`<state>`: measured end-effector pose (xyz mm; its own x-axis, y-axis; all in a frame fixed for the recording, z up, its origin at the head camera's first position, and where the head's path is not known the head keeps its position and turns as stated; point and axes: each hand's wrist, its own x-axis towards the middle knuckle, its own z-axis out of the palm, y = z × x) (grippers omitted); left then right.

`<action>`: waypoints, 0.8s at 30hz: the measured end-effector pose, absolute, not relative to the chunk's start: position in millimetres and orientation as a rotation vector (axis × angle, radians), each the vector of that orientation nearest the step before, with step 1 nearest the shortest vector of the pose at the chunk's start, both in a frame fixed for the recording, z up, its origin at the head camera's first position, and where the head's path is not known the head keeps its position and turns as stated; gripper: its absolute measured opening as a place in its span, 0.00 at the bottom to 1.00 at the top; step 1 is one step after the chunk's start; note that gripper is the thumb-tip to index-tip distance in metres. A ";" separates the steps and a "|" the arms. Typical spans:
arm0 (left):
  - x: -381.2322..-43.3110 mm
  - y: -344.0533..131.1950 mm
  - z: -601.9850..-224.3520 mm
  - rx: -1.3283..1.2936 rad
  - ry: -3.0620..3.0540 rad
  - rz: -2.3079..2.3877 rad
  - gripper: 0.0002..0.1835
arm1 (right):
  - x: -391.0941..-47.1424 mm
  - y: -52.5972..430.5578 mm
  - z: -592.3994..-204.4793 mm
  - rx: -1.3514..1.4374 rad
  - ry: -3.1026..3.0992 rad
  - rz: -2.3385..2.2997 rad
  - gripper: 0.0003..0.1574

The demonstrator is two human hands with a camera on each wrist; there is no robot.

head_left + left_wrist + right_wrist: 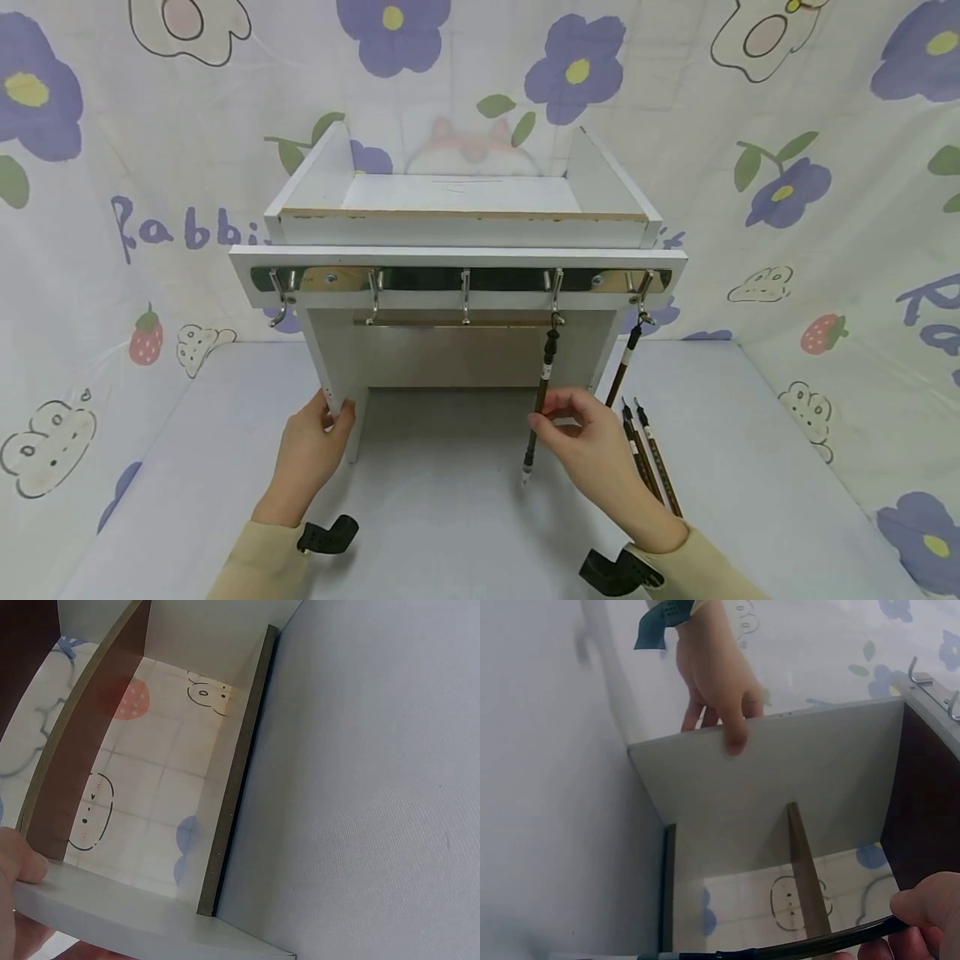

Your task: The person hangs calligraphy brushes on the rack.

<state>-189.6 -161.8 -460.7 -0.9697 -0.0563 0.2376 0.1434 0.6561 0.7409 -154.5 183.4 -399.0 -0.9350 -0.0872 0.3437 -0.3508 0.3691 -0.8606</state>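
Observation:
A white wooden rack (pixel 461 233) stands on the table, with a row of metal hooks along its front bar. My left hand (pixel 311 450) grips the front edge of its left side panel (pixel 326 358), thumb inside and fingers outside, which the right wrist view also shows. A dark writing brush (pixel 545 371) hangs by its loop from the second hook (pixel 557 292) from the right. Thumb and fingers of my right hand (pixel 600 458) pinch its handle; the pale tip points down. Another brush (pixel 625 362) hangs from the rightmost hook, partly behind that hand.
Several brushes (pixel 660 458) lie on the white tabletop (pixel 757 500) right of the rack, partly hidden by my right forearm. Inside the rack runs a brown-edged crossboard (pixel 82 712). A patterned cloth (pixel 817 192) hangs behind and at the sides.

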 end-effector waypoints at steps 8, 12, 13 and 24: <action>-189.9 -160.8 -460.9 -0.067 -2.644 -1.209 0.26 | -156.6 183.4 -399.4 0.382 -2.402 1.581 0.10; -189.5 -160.7 -460.4 -0.071 -2.644 -1.206 0.26 | -156.7 184.1 -399.8 0.391 -2.389 1.592 0.10; -189.6 -160.7 -460.2 -0.073 -2.643 -1.205 0.26 | -156.6 184.5 -399.7 0.395 -2.383 1.599 0.10; -189.2 -161.8 -460.1 -0.080 -2.633 -1.202 0.25 | -146.0 196.2 -390.1 0.430 -2.406 1.622 0.14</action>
<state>-189.2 -161.8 -460.1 -0.9684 -0.0519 0.2440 0.1503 0.6592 0.7368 -146.0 196.2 -390.1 -0.9359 -0.1237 0.3299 -0.3522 0.3529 -0.8668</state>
